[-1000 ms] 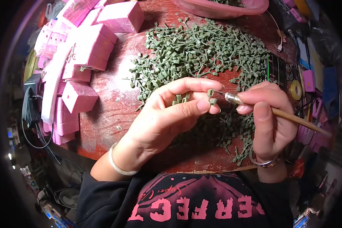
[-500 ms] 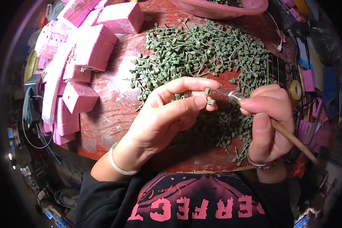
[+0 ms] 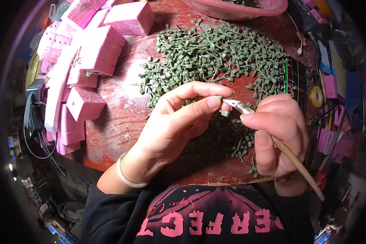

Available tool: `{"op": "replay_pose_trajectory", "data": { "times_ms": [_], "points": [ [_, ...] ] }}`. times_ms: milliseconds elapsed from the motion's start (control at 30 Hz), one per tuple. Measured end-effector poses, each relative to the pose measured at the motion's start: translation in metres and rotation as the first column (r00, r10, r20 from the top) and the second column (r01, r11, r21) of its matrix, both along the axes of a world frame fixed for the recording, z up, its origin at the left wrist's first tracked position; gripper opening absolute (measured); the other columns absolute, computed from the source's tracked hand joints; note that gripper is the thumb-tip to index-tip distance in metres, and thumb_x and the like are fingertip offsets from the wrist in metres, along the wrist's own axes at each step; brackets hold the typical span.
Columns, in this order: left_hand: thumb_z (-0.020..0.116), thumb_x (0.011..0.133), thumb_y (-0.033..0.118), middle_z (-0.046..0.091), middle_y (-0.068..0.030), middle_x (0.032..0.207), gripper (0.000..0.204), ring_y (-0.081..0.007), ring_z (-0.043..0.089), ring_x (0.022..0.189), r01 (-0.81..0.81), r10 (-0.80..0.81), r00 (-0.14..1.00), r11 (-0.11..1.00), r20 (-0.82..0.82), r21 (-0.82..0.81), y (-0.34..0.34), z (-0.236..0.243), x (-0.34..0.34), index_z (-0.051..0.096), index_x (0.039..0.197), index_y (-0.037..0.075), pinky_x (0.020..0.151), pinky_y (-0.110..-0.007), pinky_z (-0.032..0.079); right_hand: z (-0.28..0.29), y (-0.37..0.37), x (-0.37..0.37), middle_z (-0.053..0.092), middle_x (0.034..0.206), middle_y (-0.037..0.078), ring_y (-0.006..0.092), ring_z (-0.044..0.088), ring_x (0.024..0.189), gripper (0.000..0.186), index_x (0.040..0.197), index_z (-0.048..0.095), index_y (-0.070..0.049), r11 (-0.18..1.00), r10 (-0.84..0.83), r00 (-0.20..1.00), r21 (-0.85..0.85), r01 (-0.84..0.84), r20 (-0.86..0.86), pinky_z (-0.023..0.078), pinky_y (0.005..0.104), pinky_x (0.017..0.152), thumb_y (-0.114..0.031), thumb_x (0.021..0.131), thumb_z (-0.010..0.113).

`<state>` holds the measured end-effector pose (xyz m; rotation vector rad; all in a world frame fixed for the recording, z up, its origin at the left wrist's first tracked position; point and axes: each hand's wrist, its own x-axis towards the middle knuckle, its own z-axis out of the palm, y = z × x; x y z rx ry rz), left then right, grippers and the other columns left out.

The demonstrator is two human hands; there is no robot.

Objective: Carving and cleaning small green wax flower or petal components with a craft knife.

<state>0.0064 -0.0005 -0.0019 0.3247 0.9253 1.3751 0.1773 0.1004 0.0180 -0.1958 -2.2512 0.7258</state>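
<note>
Between the thumb and fingers of my left hand are small green wax pieces, cube-headed, partly hidden by the fingertips. My right hand grips a craft knife with a long wooden handle and a pointed metal blade. Its blade reaches the green piece at my left thumb tip; whether it cuts in, I cannot tell. Both hands are held above a large heap of similar green pieces, many with thin stems, spread over the red table.
Pink blocks are stacked along the left side, with a black power adapter and cables beside them. A pink basin stands at the far edge. On the right lie a dark screen device, a tape roll and a white cable plug.
My right hand has shifted slightly left and turned the knife, bringing its blade down to the piece at my left thumb. My left hand has barely moved; its fingers have closed in a little.
</note>
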Motion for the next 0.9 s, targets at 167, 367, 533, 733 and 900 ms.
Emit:
{"op": "replay_pose_trajectory", "data": {
  "times_ms": [167, 367, 533, 733, 900],
  "points": [
    [0.056, 0.091, 0.011, 0.064, -0.006, 0.094, 0.022, -0.0099, 0.058, 0.085, 0.029, -0.029, 1.0, 0.999, -0.007, 0.036, -0.002, -0.0026, -0.0034, 0.06, 0.112, 0.003, 0.069, -0.021, 0.043, -0.0039, -0.003, -0.0029, 0.052, 0.084, 0.009, 0.0218, 0.053, 0.07, 0.014, 0.1, 0.059, -0.002, 1.0, 0.015, 1.0, -0.014, -0.015, -0.017, 0.046, 0.0331, 0.063, -0.006, 0.089, 0.051],
    [0.058, 0.09, 0.011, 0.065, -0.0039, 0.089, 0.021, -0.0076, 0.049, 0.073, 0.0, -0.001, 0.999, 1.0, 0.033, 0.027, -0.002, -0.0026, -0.0027, 0.062, 0.109, 0.002, 0.066, -0.022, 0.038, -0.006, -0.0035, -0.0044, 0.049, 0.086, 0.009, 0.0218, 0.052, 0.071, 0.015, 0.103, 0.058, -0.002, 0.999, 0.028, 0.998, 0.026, -0.027, -0.047, 0.045, 0.0332, 0.064, -0.007, 0.09, 0.052],
    [0.061, 0.089, 0.011, 0.066, 0.0004, 0.084, 0.019, 0.0003, 0.042, 0.059, 0.007, -0.007, 0.997, 1.0, 0.073, -0.002, -0.002, -0.0007, -0.0025, 0.065, 0.106, 0.004, 0.053, -0.014, 0.03, -0.0036, -0.0034, -0.0021, 0.048, 0.088, 0.009, 0.0215, 0.051, 0.073, 0.014, 0.102, 0.058, -0.005, 0.998, 0.064, 0.997, -0.025, -0.065, -0.039, 0.045, 0.0331, 0.063, -0.012, 0.092, 0.052],
    [0.062, 0.088, 0.011, 0.067, -0.0008, 0.084, 0.018, 0.0003, 0.047, 0.062, 0.036, -0.035, 0.994, 0.999, 0.099, -0.008, -0.0041, -0.0021, -0.0058, 0.066, 0.104, 0.004, 0.055, -0.014, 0.033, -0.0017, -0.0016, -0.0007, 0.048, 0.088, 0.009, 0.0215, 0.051, 0.072, 0.014, 0.101, 0.059, -0.006, 0.993, 0.103, 0.994, -0.057, -0.105, -0.035, 0.045, 0.0331, 0.063, -0.013, 0.092, 0.052],
    [0.061, 0.088, 0.011, 0.068, -0.0024, 0.085, 0.019, 0.0002, 0.047, 0.062, 0.076, -0.075, 0.991, 0.997, 0.113, -0.004, -0.0021, -0.0029, -0.0059, 0.065, 0.105, 0.004, 0.055, -0.014, 0.033, 0.0003, -0.0017, 0.0005, 0.048, 0.087, 0.009, 0.0218, 0.051, 0.073, 0.013, 0.1, 0.059, -0.006, 0.994, 0.101, 0.994, -0.046, -0.103, -0.035, 0.045, 0.0331, 0.063, -0.014, 0.092, 0.052]
  ]
}}
